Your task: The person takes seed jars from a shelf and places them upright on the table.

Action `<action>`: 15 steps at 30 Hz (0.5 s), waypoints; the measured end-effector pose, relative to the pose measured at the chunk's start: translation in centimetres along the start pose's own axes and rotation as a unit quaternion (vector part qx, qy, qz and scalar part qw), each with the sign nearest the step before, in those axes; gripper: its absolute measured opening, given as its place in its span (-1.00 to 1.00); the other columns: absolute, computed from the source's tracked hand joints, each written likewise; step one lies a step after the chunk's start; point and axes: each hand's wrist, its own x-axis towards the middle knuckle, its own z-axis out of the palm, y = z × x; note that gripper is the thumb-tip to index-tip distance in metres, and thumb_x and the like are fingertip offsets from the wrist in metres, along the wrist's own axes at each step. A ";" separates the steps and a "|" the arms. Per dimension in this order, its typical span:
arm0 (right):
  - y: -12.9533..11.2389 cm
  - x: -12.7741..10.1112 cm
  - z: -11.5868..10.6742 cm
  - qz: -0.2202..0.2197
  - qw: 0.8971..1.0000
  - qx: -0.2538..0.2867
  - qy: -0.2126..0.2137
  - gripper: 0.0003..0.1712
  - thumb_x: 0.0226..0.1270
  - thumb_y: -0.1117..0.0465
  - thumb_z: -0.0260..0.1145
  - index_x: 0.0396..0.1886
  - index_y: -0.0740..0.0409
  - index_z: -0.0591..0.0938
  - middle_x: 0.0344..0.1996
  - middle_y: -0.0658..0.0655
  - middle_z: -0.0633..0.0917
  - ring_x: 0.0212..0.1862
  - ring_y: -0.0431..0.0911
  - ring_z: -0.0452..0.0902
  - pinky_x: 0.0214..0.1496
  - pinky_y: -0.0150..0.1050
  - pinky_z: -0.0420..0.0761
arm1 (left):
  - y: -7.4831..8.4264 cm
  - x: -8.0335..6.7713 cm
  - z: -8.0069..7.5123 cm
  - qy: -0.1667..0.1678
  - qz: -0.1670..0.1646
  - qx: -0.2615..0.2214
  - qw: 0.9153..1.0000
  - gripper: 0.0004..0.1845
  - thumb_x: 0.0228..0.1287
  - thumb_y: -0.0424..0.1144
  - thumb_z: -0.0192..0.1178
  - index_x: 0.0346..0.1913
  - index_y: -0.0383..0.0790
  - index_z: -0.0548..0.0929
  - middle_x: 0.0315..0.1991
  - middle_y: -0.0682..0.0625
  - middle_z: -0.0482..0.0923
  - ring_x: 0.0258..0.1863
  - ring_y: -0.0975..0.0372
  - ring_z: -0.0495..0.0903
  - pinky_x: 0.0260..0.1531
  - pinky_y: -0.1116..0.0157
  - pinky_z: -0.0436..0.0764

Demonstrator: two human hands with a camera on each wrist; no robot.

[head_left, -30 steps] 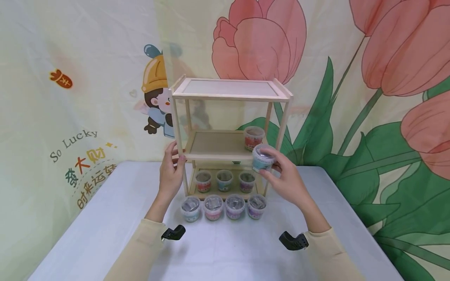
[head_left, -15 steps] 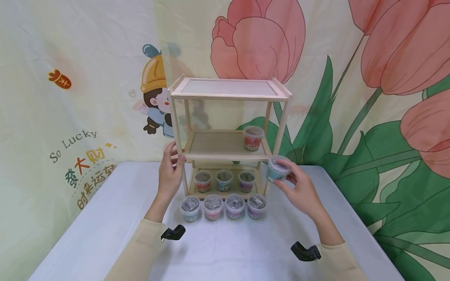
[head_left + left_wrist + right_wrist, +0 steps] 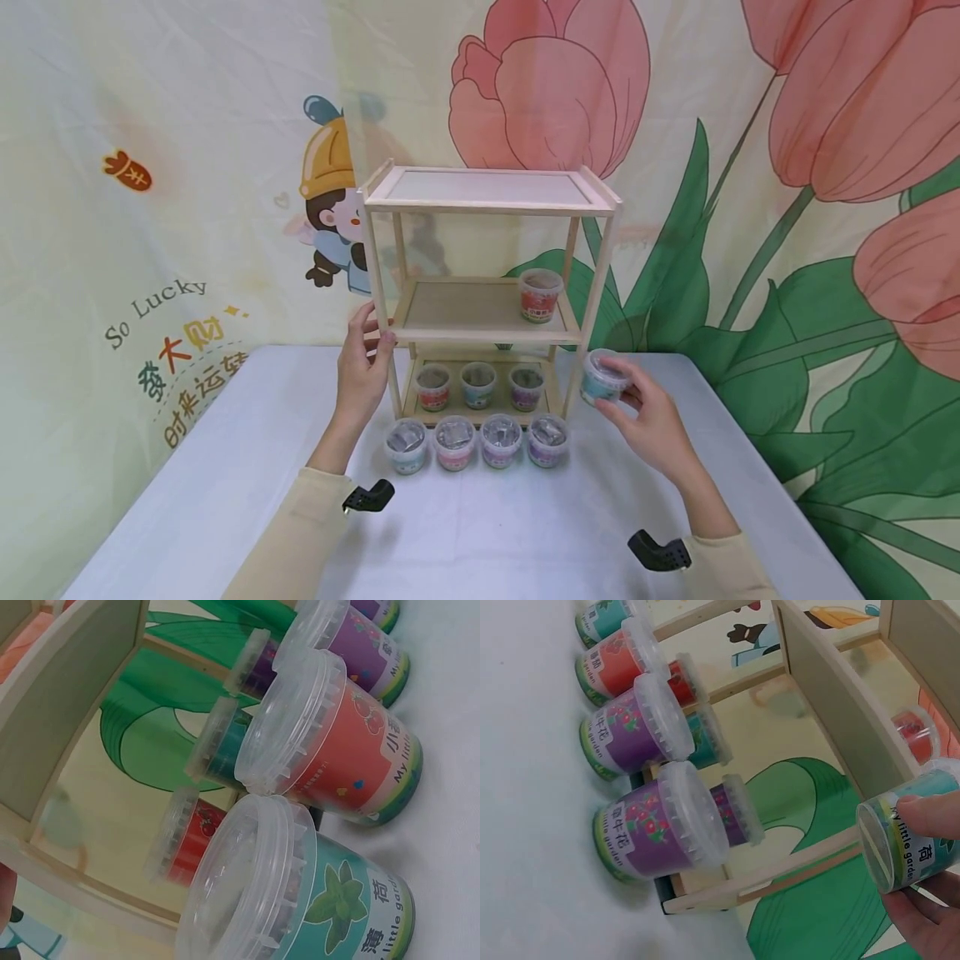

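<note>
Beside the rack's right front post, held just above the table [image 3: 225, 467], the teal tub [image 3: 602, 377] sits in the right hand [image 3: 651, 417], whose thumb and fingers curl round its labelled wall. It looks like a small clear plastic pot with a snap-on lid, probably light, with stiff but thin walls that would flex under a hard squeeze; the glossy label may be a little slippery, so a grip round the wall just under the lid's ridged rim seems surest. The tub is short and squat, and its axis from base to lid is tilted: in the head view the lid faces up and toward the rack, while the right wrist view shows its round base [image 3: 876, 853] turned toward that camera. The left hand [image 3: 362, 373] grips the left front post of the rack [image 3: 487, 204] at the level of the middle shelf, fingers wrapped round the wood. On that shelf stands one red tub [image 3: 540, 294], upright at its right end. Three more tubs stand in a row on the bottom shelf, and four [image 3: 477, 442] stand upright on the table touching side by side just in front of the rack. A flowered cloth [image 3: 825, 125] hangs behind.
</note>
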 end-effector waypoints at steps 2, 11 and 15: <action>0.4 -0.3 0.1 0.003 1.000 -0.004 0.000 -0.28 0.38 0.46 0.46 0.49 0.13 0.48 0.34 0.34 0.55 0.27 0.25 0.61 0.20 -0.48 0.58 | 0.0 0.0 0.0 0.000 0.001 -0.001 1.000 -0.40 0.66 -0.17 0.14 0.62 0.16 0.25 0.21 -0.14 0.58 -0.02 0.07 0.68 -0.09 0.35 0.58; 1.9 -1.5 0.7 0.010 1.000 -0.022 0.006 -0.29 0.34 0.46 0.50 0.45 0.11 0.51 0.31 0.29 0.59 0.24 0.22 0.63 0.20 -0.04 0.67 | -0.1 0.0 0.0 0.001 -0.006 -0.006 1.000 -0.39 0.65 -0.18 0.16 0.62 0.13 0.26 0.20 -0.17 0.58 -0.02 0.01 0.69 -0.09 0.32 0.59; 2.3 -2.0 0.8 0.012 1.000 -0.021 0.005 -0.29 0.34 0.44 0.50 0.45 0.08 0.52 0.31 0.28 0.60 0.24 0.22 0.62 0.20 0.03 0.67 | -0.1 0.0 0.0 0.001 -0.008 -0.008 1.000 -0.39 0.65 -0.17 0.16 0.62 0.15 0.26 0.20 -0.15 0.58 -0.01 0.00 0.69 -0.08 0.29 0.60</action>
